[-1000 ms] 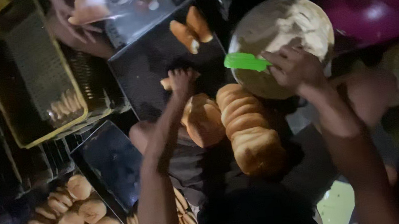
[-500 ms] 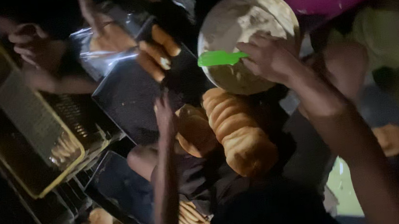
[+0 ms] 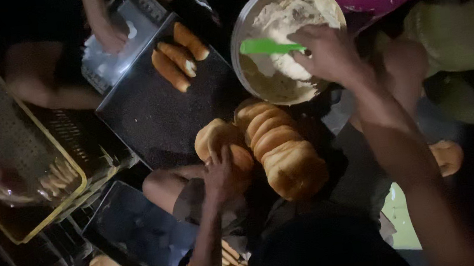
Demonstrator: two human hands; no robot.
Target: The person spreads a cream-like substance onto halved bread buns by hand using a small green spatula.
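Closely packed, left hand (image 3: 222, 175) gripping bun (image 3: 221, 143), right hand (image 3: 328, 53) clasping green spatula (image 3: 266, 46) over tub rim (image 3: 237, 39).

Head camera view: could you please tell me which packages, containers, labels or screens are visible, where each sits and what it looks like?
Round white tub: top centre, holds pale spread; the right hand dips a green spatula in it.
Clear plastic bag: top left, crinkled, under another person's hand.
Yellow mesh crate: left, rectangular.
Black baking tray: centre, carrying three filled rolls.
Left hand: on a bun.
No screens or signs.
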